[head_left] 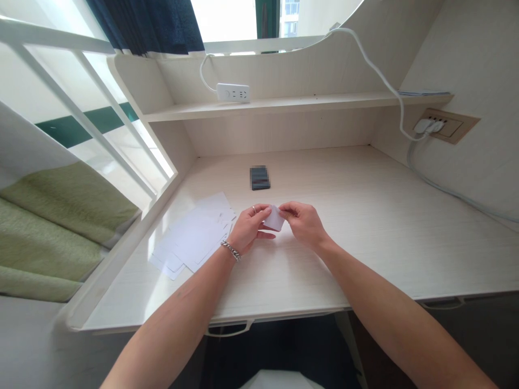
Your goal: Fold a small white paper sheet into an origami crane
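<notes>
Between my two hands, just above the desk, is a small folded piece of white paper (274, 219). My left hand (252, 226), with a ring and a chain bracelet, pinches the paper's left side between thumb and fingers. On the other side, my right hand (302, 219) grips the upper right corner with thumb and forefinger. Several white paper sheets (194, 232) lie overlapping on the desk to the left of my left hand. Small marks or scraps show along their right edge, too small to make out.
A dark, blurred-out flat object (260, 178) lies on the desk (365, 205) beyond my hands. On the shelf (292, 104) behind stands a white power strip (233, 93). White cables (377, 70) run to a wall socket (448, 125) at right. A railing borders the left side.
</notes>
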The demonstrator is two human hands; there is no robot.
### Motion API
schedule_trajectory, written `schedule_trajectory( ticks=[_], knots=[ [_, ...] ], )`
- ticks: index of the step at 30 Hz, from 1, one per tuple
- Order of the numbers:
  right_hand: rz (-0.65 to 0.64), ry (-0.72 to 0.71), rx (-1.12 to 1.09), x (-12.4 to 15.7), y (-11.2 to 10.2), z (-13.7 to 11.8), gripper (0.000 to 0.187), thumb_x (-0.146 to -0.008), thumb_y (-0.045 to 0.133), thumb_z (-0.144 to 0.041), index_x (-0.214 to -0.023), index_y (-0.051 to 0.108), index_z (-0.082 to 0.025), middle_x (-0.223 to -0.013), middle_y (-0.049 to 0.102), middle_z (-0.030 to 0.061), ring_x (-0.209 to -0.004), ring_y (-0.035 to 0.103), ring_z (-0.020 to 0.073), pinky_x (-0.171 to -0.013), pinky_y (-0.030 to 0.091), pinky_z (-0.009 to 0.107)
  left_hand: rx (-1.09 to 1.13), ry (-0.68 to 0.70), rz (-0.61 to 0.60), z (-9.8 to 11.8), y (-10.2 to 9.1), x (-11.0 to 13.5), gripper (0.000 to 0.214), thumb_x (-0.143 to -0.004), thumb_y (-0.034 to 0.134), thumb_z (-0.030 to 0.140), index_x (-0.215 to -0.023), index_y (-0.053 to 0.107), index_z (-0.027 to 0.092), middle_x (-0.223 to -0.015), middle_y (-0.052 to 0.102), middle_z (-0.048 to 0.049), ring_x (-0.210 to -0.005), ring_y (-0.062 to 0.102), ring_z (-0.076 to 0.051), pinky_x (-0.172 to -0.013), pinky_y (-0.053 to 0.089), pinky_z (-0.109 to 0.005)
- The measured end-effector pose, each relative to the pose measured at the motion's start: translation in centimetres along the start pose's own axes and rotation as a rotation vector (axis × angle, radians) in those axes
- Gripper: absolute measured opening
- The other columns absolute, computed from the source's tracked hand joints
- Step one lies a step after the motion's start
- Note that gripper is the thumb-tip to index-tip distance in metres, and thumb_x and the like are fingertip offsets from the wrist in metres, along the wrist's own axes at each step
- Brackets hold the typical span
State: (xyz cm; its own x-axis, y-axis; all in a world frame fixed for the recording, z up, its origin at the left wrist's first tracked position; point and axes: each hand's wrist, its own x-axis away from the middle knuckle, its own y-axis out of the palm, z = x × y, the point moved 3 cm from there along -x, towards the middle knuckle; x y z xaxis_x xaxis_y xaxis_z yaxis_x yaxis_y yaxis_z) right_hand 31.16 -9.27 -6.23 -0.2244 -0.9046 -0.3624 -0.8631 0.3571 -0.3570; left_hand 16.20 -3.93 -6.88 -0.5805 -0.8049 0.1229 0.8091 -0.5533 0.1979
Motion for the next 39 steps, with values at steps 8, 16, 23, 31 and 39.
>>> schedule_trajectory(
  ticks=[8, 16, 23, 31, 39],
  knots=[
    [-0.018, -0.033, -0.011, 0.10, -0.01, 0.03, 0.017, -0.082, 0.057, -0.025, -0.086, 0.073, -0.023, -0.084, 0.072, 0.0025, -0.079, 0.063, 0.0202, -0.074, 0.047, 0.031, -0.100, 0.061, 0.042, 0.49, -0.35, -0.09, 0.028, -0.076, 0.069, 0.038, -0.094, 0.066, 0.017, -0.083, 0.066, -0.0064, -0.075, 0.067, -0.020, -0.057, 0.060, -0.033],
    [-0.019, -0.011, -0.055, 0.20, 0.19, 0.37, 0.014, -0.080, 0.059, -0.024, -0.087, 0.071, -0.025, -0.084, 0.074, 0.0027, -0.078, 0.066, 0.0204, -0.074, 0.048, 0.032, -0.319, 0.233, -0.037, 0.70, -0.32, 0.05, 0.032, -0.079, 0.065, 0.037, -0.103, 0.066, 0.016, -0.080, 0.069, -0.0062, -0.077, 0.067, -0.019, -0.061, 0.061, -0.032],
    [-0.018, -0.030, -0.007, 0.27, 0.14, 0.24, 0.012, -0.081, 0.057, -0.024, -0.082, 0.069, -0.024, -0.080, 0.072, 0.0015, -0.075, 0.064, 0.0191, -0.071, 0.046, 0.031, -0.343, 0.230, 0.028, 0.62, -0.21, -0.05, 0.023, -0.077, 0.065, 0.030, -0.093, 0.062, 0.014, -0.072, 0.067, -0.0043, -0.068, 0.066, -0.017, -0.059, 0.061, -0.033],
    [-0.009, -0.051, 0.015, 0.16, 0.10, -0.04, 0.013, -0.081, 0.056, -0.022, -0.082, 0.069, -0.024, -0.084, 0.071, 0.0016, -0.079, 0.063, 0.0189, -0.073, 0.047, 0.031, -0.371, 0.253, -0.015, 0.48, -0.18, 0.05, 0.016, -0.080, 0.062, 0.027, -0.091, 0.058, 0.016, -0.068, 0.066, -0.0015, -0.066, 0.068, -0.016, -0.062, 0.060, -0.033],
    [-0.092, -0.081, -0.097, 0.30, 0.27, -0.47, 0.010, -0.081, 0.055, -0.022, -0.084, 0.065, -0.022, -0.105, 0.067, 0.0054, -0.095, 0.062, 0.0200, -0.073, 0.048, 0.031, -0.273, 0.143, 0.006, 0.29, -0.47, -0.25, 0.019, -0.066, 0.071, 0.016, -0.074, 0.055, 0.015, -0.069, 0.060, -0.0002, -0.067, 0.064, -0.015, -0.059, 0.060, -0.033]
  ],
)
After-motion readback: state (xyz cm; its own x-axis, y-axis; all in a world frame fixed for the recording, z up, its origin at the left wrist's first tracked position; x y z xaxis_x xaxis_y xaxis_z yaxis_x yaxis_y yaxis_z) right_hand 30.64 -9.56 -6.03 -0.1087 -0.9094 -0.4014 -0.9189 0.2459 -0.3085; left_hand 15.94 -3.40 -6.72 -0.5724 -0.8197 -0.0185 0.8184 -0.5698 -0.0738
